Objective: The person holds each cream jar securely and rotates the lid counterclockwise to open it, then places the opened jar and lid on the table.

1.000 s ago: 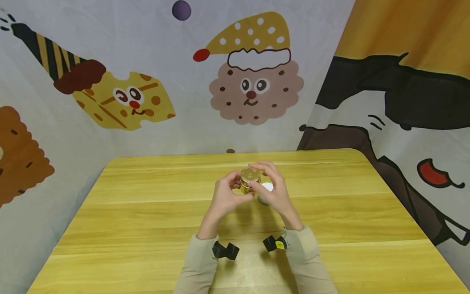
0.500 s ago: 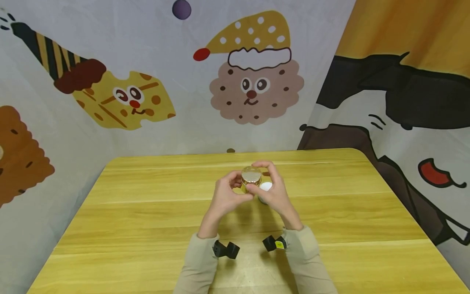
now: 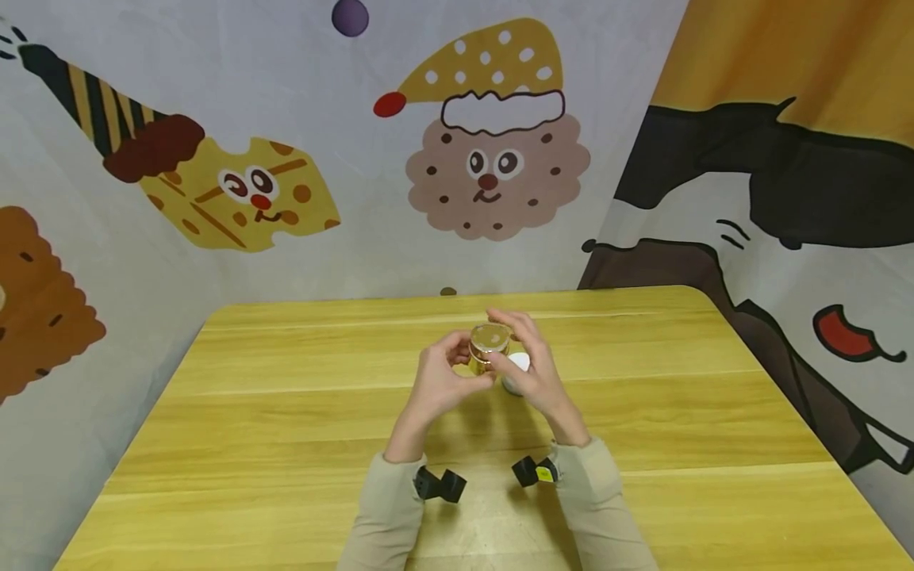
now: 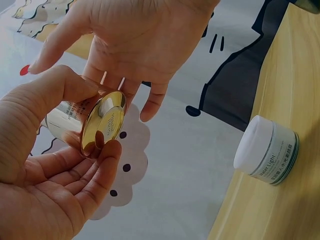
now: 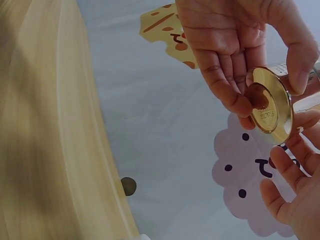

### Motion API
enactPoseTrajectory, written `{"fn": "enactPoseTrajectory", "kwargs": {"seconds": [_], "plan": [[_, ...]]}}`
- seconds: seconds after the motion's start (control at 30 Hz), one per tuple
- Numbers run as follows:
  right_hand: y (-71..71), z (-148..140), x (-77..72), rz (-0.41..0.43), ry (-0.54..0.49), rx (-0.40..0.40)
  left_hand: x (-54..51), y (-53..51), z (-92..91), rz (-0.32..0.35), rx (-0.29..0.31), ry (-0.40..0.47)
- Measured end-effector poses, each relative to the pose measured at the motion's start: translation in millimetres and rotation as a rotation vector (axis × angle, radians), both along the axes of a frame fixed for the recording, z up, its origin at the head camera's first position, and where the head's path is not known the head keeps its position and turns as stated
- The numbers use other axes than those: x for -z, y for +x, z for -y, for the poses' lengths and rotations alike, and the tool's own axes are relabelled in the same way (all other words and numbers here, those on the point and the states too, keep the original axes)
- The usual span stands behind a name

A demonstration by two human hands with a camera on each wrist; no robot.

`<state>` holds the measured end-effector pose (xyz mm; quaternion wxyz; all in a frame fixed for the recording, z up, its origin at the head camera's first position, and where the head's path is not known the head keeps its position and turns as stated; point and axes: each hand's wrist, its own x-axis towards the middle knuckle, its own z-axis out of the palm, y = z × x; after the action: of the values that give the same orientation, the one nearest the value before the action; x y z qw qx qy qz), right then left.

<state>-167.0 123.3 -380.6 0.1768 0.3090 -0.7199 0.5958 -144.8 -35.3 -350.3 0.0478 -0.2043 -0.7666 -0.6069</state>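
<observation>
A shiny gold cosmetic jar [image 3: 489, 339] is held up above the table, its mirror-like top facing up. My left hand [image 3: 441, 382] grips it low, thumb on one side and fingertips on the other. Its gold bottom [image 4: 106, 124] with small lettering shows in the left wrist view. Around the top, my right hand [image 3: 540, 374] hovers with fairly straight, spread fingers; the thumb is near the jar's front edge, and whether it touches is hard to tell. Just behind the right hand, a white-lidded cream jar [image 4: 267, 150] stands on the table, partly hidden in the head view.
The light wooden table [image 3: 286, 444] reaches back to a cloth backdrop [image 3: 371, 262] printed with cartoon food figures. Small black cameras sit on both wrists, at the sleeve cuffs [image 3: 400, 484].
My right fingers have closed round the gold jar's top, then loosened and straightened away from it. The left hand keeps its grip; the white-lidded jar stays put.
</observation>
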Motion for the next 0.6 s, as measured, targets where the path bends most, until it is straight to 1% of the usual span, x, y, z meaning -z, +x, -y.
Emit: {"fn": "enactPoseTrajectory", "kwargs": {"seconds": [0.13,0.23,0.3,0.43,0.5,0.6], "plan": [[14.1,5.2,-22.9,0.065,0.014,0.047,-0.2,-0.2,0.0,0.01,-0.001,0.007],[14.1,4.9,-23.3,0.073,0.014,0.067,-0.7,0.1,-0.2,0.013,-0.001,0.007],[11.6,3.6,-19.6,0.054,0.015,0.07,-1.4,0.6,-0.4,0.012,-0.001,0.007],[1.7,-0.9,-3.7,0.01,0.022,0.063,-2.1,1.4,-0.2,0.007,0.004,0.005],[-3.3,-2.8,4.4,0.002,0.02,0.055,-1.4,1.1,0.1,0.005,0.009,0.004],[-5.3,-3.0,7.2,0.004,0.0,0.034,1.4,0.0,0.7,-0.003,0.013,0.004]]}}
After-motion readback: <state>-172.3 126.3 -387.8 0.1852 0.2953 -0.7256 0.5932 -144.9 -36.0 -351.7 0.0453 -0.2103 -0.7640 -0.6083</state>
